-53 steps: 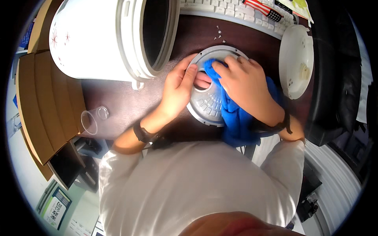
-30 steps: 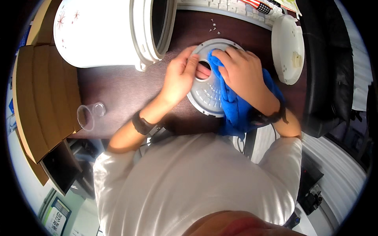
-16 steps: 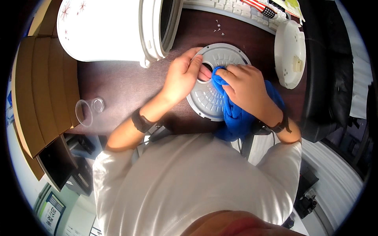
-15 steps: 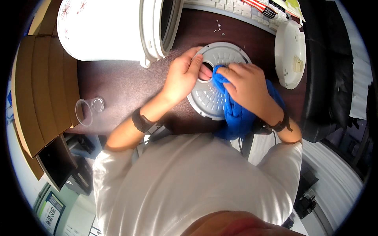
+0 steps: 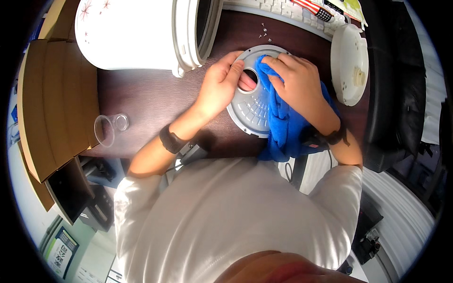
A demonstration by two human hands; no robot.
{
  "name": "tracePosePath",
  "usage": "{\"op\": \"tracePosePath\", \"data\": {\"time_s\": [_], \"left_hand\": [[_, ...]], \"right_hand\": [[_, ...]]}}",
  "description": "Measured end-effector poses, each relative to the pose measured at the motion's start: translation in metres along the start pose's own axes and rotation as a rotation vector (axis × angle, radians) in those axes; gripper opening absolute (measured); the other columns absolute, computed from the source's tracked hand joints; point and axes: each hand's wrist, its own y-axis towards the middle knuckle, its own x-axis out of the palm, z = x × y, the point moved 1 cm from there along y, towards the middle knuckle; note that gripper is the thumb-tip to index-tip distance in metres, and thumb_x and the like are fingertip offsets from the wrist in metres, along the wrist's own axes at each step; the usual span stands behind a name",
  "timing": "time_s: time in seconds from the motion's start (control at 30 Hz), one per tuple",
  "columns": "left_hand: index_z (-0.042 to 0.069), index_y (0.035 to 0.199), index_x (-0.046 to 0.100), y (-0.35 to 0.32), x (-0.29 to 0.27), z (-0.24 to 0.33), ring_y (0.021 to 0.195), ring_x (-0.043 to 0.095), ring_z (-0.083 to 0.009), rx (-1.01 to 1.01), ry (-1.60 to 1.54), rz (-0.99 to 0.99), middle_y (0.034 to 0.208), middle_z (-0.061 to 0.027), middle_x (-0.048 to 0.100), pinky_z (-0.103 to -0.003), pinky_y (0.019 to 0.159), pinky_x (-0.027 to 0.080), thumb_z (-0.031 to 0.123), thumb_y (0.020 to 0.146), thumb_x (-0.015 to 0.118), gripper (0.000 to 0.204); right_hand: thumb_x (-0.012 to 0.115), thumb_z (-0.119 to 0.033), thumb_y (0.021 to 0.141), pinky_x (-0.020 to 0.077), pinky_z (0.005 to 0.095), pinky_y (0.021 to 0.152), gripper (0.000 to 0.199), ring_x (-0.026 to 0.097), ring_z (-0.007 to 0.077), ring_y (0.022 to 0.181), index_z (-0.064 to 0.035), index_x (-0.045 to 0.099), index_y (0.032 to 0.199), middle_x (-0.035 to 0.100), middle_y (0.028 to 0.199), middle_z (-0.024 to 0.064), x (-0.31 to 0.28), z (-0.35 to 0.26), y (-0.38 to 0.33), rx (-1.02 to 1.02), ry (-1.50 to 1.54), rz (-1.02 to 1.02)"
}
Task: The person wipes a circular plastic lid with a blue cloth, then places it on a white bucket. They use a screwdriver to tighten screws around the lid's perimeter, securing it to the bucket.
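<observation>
A round grey disc-shaped cover (image 5: 252,109) with a hole in its middle and rows of small raised ribs is tilted in front of me. My left hand (image 5: 222,79) grips its left edge, thumb on top and fingers showing through the central hole. Bunched in my right hand (image 5: 299,85) is a blue cloth (image 5: 285,129), pressed on the upper right part of the cover. The cloth hangs down over the cover's right side to the table edge and hides that part.
A white cylindrical housing (image 5: 127,35) lies on its side at upper left. Several small screws (image 5: 264,34) lie beyond the cover, near a white keyboard (image 5: 271,8). A white round lid (image 5: 347,66) stands at right. A clear plastic cup (image 5: 104,131) lies left, beside a cardboard box (image 5: 56,99).
My right hand has moved the cloth slightly up and away from the hole, toward the cover's far rim. My left hand keeps its hold.
</observation>
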Motion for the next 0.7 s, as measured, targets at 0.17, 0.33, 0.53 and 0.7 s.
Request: {"op": "tracePosePath", "data": {"time_s": [0.17, 0.33, 0.53, 0.7], "left_hand": [[-0.005, 0.129, 0.048, 0.005, -0.002, 0.000, 0.075, 0.067, -0.0120, 0.026, 0.009, -0.082, 0.082, -0.0104, 0.070, -0.024, 0.074, 0.053, 0.017, 0.105, 0.038, 0.034], [-0.005, 0.128, 0.048, 0.006, -0.004, 0.001, 0.075, 0.066, -0.0114, 0.054, 0.015, -0.070, 0.081, -0.0095, 0.069, -0.024, 0.073, 0.053, 0.018, 0.106, 0.038, 0.033], [-0.005, 0.128, 0.048, 0.006, -0.005, -0.003, 0.074, 0.066, -0.0116, 0.081, -0.013, -0.073, 0.081, -0.0094, 0.068, -0.024, 0.073, 0.053, 0.017, 0.106, 0.038, 0.033], [-0.005, 0.129, 0.048, 0.005, -0.008, -0.002, 0.074, 0.065, -0.0118, 0.087, -0.050, -0.062, 0.081, -0.0095, 0.068, -0.024, 0.073, 0.053, 0.017, 0.106, 0.038, 0.033]], "right_hand": [[0.070, -0.013, 0.074, 0.0489, 0.0380, 0.068, 0.030, 0.061, 0.0249, 0.076, -0.0163, 0.066, 0.104, 0.058, 0.081, 0.0034, -0.030, 0.008, -0.016, -0.043, -0.081, -0.151], [0.070, -0.009, 0.075, 0.0476, 0.0396, 0.070, 0.029, 0.059, 0.0255, 0.078, -0.0132, 0.065, 0.103, 0.057, 0.082, 0.0053, -0.073, 0.015, -0.045, 0.089, -0.171, -0.285], [0.066, -0.008, 0.078, 0.0480, 0.0388, 0.077, 0.028, 0.062, 0.0291, 0.087, -0.0081, 0.064, 0.106, 0.064, 0.091, 0.0095, -0.088, -0.008, -0.069, 0.315, -0.359, -0.209], [0.055, -0.006, 0.087, 0.0474, 0.0384, 0.087, 0.025, 0.062, 0.0340, 0.094, -0.0053, 0.062, 0.111, 0.066, 0.100, 0.0127, -0.070, -0.012, -0.075, 0.480, -0.039, 0.099]]}}
